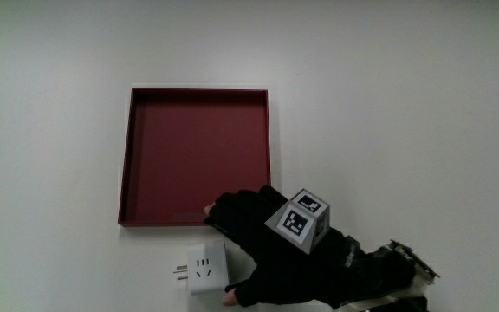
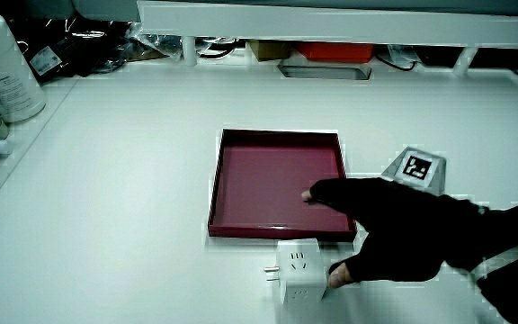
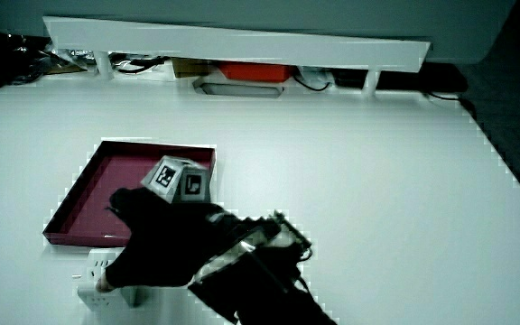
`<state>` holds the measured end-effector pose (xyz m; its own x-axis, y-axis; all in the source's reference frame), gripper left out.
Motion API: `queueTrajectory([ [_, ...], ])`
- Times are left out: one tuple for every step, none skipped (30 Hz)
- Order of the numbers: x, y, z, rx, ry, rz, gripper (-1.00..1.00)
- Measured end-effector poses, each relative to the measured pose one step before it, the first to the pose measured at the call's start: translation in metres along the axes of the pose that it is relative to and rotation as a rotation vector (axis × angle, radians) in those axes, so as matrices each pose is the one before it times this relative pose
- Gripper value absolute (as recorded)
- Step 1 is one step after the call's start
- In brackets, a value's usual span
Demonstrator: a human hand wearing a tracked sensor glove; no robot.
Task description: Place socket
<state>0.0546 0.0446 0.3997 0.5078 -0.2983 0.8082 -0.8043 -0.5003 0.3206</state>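
A white cube socket [image 1: 207,265] with a small plug at its side lies on the white table, just nearer to the person than the dark red square tray [image 1: 189,147]. The tray holds nothing. The gloved hand [image 1: 248,244] lies beside the socket with its fingers spread. Its forefinger reaches over the tray's near edge and its thumb tip rests at the socket's corner. It grips nothing. The socket [image 2: 297,270] [image 3: 96,275], the tray [image 2: 268,171] [image 3: 88,194] and the hand [image 2: 376,234] [image 3: 165,239] also show in both side views.
A white bottle [image 2: 3,67] stands at the table's edge, farther from the person than the tray. A low white partition [image 2: 331,18] runs along the table's end, with cables and an orange object [image 2: 331,51] under it.
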Motion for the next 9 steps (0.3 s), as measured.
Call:
queueTrajectory([
  [-0.00095, -0.0036, 0.00718, -0.00643, -0.00158, -0.00617, -1.0],
  [-0.00091, -0.00365, 0.00715, -0.00643, -0.00158, -0.00617, -1.0],
  [0.00006, -0.00437, 0.00597, -0.00077, -0.01081, -0.01229, -1.0],
  [-0.00292, -0.00525, 0.00754, -0.0021, 0.00077, -0.00144, -1.0],
  [-0.00051, -0.00492, 0.00627, 0.0017, -0.00446, -0.01094, -1.0],
  [-0.00219, -0.00546, 0.00728, 0.00092, 0.00557, 0.00016, -1.0],
  [-0.00125, -0.00524, 0.00615, 0.00604, 0.00579, 0.00048, -1.0],
  [-0.00129, -0.0052, 0.00618, 0.00604, 0.00579, 0.00048, -1.0],
  [-0.00133, -0.00516, 0.0062, 0.00604, 0.00579, 0.00048, -1.0],
])
